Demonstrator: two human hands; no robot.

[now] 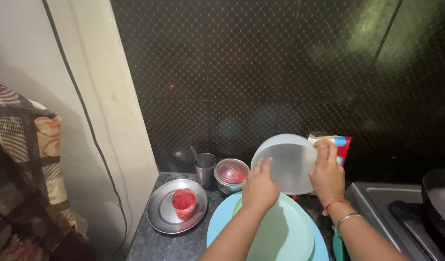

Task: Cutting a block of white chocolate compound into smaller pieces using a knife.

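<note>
- The translucent white round lid is held tilted on edge above the middle of the surface, near its back edge, with both hands on it.
- The right hand has its fingers closed over the lid's right rim; the left hand has its fingers pressed against the lower left rim, gripping it.
- Judged from this, the grip is best kept even on opposite rims, so the slick plastic does not twist or slip.
- Just below the hands lies a pale green plate stacked on a light blue plate; the lid should stay above them without knocking.
- Left of the lid stand a small steel bowl with a reddish lid and a steel cup holding a spoon.
- Toward the left edge, a steel plate carries a red cup.
- A packet stands behind the right hand; a stove sits at the right edge.
</note>
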